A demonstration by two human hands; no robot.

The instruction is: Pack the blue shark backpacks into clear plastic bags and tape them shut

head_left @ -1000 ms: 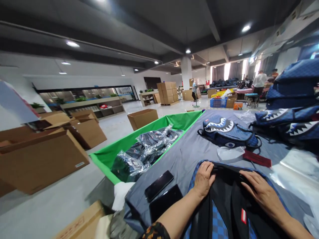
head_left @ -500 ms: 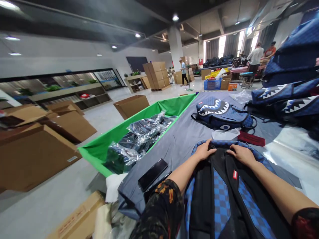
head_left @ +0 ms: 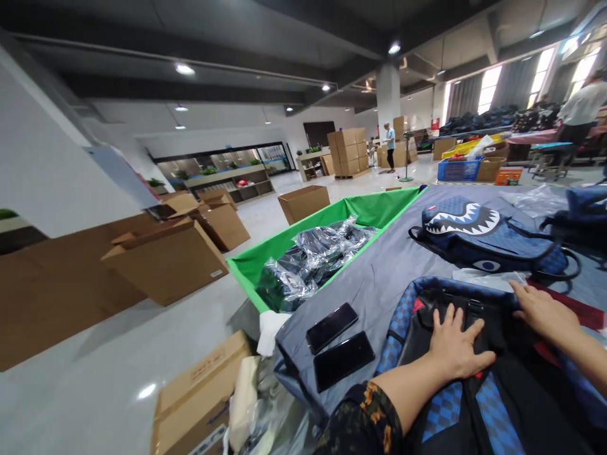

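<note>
Backpack (head_left: pixel 474 392) lies back-up, long axis running away from the person; left hand (head_left: pixel 456 344) flat, open on it, right hand (head_left: pixel 543 309) open at far-right top edge.

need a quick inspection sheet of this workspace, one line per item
surface: grey cloth-covered table.
job's things: blue-and-black checkered backpack lying back-side up under both hands.
clutter: two dark phones at the table edge; shark-mouth backpack beyond; clear plastic bag between the backpacks.
grippers: left hand flat, fingers spread, on the backpack's black back panel; right hand open at its top edge.
cables: nothing seen.
surroundings: green bin of plastic-wrapped bags; cardboard boxes on the floor; a person standing far off.
</note>
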